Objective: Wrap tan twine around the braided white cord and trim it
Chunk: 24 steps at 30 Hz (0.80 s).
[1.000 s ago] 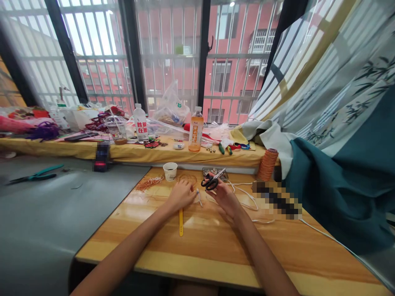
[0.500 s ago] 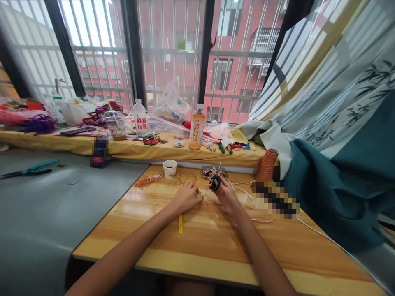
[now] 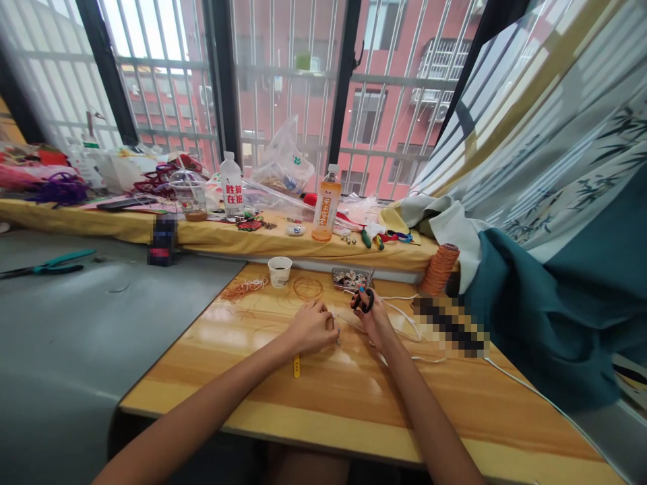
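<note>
My left hand (image 3: 312,328) rests low over the wooden table, thumb and fingers pinched together on something small and thin that I cannot make out. Under its wrist a yellow strip with dark marks (image 3: 296,366) pokes out. My right hand (image 3: 375,319) is a little to the right, closed around the black handles of a pair of scissors (image 3: 362,300); the blades are mostly hidden. A coil of thin orange cord (image 3: 307,289) lies just beyond the left hand. Past the scissors is a clear box of small metallic pieces (image 3: 352,278).
A paper cup with dark contents (image 3: 280,272) stands behind a heap of orange thread ends (image 3: 243,289). An orange thread spool (image 3: 439,269) is at the back right, near white cables (image 3: 404,316). Bottles and clutter line the cloth-covered sill (image 3: 283,240). Teal-handled pliers (image 3: 55,263) lie far left.
My right hand has turned with the scissors and shifted slightly right, away from my left hand. The left hand keeps its pinch, nearly in place. The whole view has shifted a little.
</note>
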{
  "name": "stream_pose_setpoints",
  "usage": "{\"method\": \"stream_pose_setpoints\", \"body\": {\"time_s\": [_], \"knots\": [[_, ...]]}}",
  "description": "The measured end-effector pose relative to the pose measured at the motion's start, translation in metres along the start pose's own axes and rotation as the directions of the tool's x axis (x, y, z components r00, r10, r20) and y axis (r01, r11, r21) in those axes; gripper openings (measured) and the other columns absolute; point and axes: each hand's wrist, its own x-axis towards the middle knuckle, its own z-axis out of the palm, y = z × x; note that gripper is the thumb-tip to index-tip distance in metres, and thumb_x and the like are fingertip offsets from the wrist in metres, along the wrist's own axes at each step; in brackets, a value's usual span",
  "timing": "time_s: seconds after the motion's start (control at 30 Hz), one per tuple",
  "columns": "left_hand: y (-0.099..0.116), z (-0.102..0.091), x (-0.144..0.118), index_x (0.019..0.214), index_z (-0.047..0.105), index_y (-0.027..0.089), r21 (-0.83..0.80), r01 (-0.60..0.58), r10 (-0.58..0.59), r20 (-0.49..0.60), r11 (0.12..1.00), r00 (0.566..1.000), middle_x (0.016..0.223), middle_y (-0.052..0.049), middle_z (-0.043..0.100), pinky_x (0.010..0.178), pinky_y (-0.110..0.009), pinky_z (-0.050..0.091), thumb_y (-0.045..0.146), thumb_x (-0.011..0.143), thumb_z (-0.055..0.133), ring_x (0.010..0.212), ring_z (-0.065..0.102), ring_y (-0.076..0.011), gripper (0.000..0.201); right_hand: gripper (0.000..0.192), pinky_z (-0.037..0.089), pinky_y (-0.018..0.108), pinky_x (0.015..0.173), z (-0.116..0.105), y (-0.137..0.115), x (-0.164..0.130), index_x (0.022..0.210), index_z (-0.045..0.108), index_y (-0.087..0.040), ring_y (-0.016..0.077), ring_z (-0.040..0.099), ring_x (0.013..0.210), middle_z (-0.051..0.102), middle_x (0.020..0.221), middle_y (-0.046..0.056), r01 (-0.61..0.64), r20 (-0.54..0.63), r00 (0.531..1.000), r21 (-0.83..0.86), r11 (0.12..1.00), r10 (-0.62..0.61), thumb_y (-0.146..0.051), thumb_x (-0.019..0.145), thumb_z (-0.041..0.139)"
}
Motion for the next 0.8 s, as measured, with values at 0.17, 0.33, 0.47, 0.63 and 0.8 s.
{"method": "stream_pose_setpoints", "body": {"time_s": [0.17, 0.33, 0.47, 0.63, 0.8], "knots": [[-0.002, 0.003, 0.002, 0.081, 0.062, 0.014, 0.005, 0.018, -0.018, -0.003, 1.0, 1.0, 0.084, -0.01, 0.058, 0.076, -0.031, 0.037, 0.02, 0.07, 0.046, 0.086, 0.048, -0.0216, 0.021, 0.036, 0.033, 0.02, 0.048, 0.0, 0.001, 0.0, 0.092, 0.054, -0.025, 0.0087, 0.051, 0.058, 0.053, 0.07, -0.004, -0.03, 0.04, 0.999, -0.006, 1.0, 0.03, -0.034, 0.059, 0.065], [-0.018, -0.001, 0.011, 0.078, 0.06, 0.014, -0.182, 0.2, -0.198, 0.029, 0.963, 0.98, 0.078, -0.007, 0.061, 0.068, -0.027, 0.039, 0.017, 0.073, 0.04, 0.077, 0.054, -0.0179, 0.02, 0.037, 0.034, 0.022, 0.051, 0.004, 0.0, -0.003, 0.097, 0.055, -0.021, 0.0092, 0.051, 0.057, 0.054, 0.07, -0.002, -0.009, 0.184, 0.983, -0.077, 0.997, 0.023, -0.032, 0.062, 0.063], [-0.031, -0.007, 0.017, 0.073, 0.058, 0.013, -0.427, 0.265, -0.278, 0.033, 0.865, 0.96, 0.068, -0.003, 0.06, 0.06, -0.023, 0.039, 0.02, 0.077, 0.035, 0.066, 0.054, -0.014, 0.024, 0.036, 0.032, 0.022, 0.047, 0.006, -0.004, -0.008, 0.093, 0.058, -0.017, 0.0088, 0.047, 0.05, 0.053, 0.065, -0.001, -0.002, 0.302, 0.952, -0.181, 0.983, 0.058, -0.036, 0.063, 0.062], [-0.04, -0.006, 0.02, 0.079, 0.056, 0.012, -0.554, 0.212, -0.311, -0.091, 0.805, 0.946, 0.08, -0.004, 0.059, 0.07, -0.024, 0.04, 0.02, 0.078, 0.037, 0.078, 0.053, -0.0139, 0.021, 0.034, 0.02, 0.02, 0.037, 0.004, -0.007, -0.013, 0.083, 0.061, -0.013, 0.0065, 0.042, 0.04, 0.048, 0.055, -0.002, -0.037, 0.341, 0.926, -0.352, 0.935, 0.165, -0.042, 0.066, 0.058], [-0.04, -0.007, 0.019, 0.081, 0.055, 0.013, -0.636, 0.13, -0.299, -0.166, 0.761, 0.94, 0.084, -0.005, 0.059, 0.077, -0.026, 0.04, 0.02, 0.077, 0.041, 0.083, 0.052, -0.0145, 0.017, 0.039, 0.018, 0.019, 0.036, 0.008, -0.01, -0.02, 0.082, 0.061, -0.013, 0.005, 0.04, 0.038, 0.049, 0.054, -0.001, -0.071, 0.404, 0.877, -0.427, 0.902, 0.26, -0.048, 0.067, 0.054]]}}
